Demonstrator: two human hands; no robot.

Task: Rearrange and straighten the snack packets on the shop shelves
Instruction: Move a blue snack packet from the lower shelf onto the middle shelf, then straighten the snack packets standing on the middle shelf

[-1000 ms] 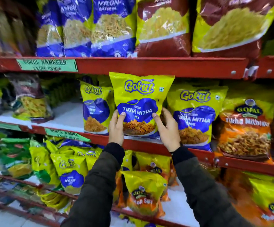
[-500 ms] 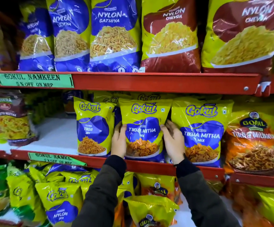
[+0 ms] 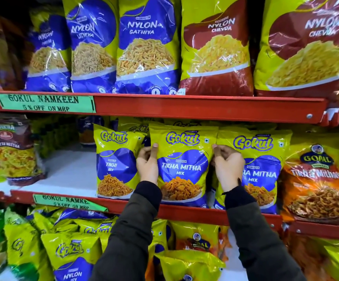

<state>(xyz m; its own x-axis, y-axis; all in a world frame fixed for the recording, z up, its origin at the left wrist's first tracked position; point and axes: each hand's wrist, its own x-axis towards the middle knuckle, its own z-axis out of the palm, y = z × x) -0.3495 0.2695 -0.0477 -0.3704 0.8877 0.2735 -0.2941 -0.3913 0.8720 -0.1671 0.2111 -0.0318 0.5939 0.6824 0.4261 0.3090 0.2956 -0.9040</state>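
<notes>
The Tikha Mitha Mix packet (image 3: 182,165) stands upright on the middle shelf (image 3: 184,212), long axis vertical, printed face outward. It is yellow-green with a blue panel and a picture of orange snack. The left hand (image 3: 148,165) has its grip clamped on the packet's left edge, the right hand (image 3: 228,166) on its right edge. A Tikhi Sev packet (image 3: 115,163) stands just left of it.

Tikha Mitha packet (image 3: 182,165) yellow-green, blue panel (orange snack pictured); shelf edge (image 3: 184,107) red; sleeves (image 3: 130,230) dark olive
</notes>
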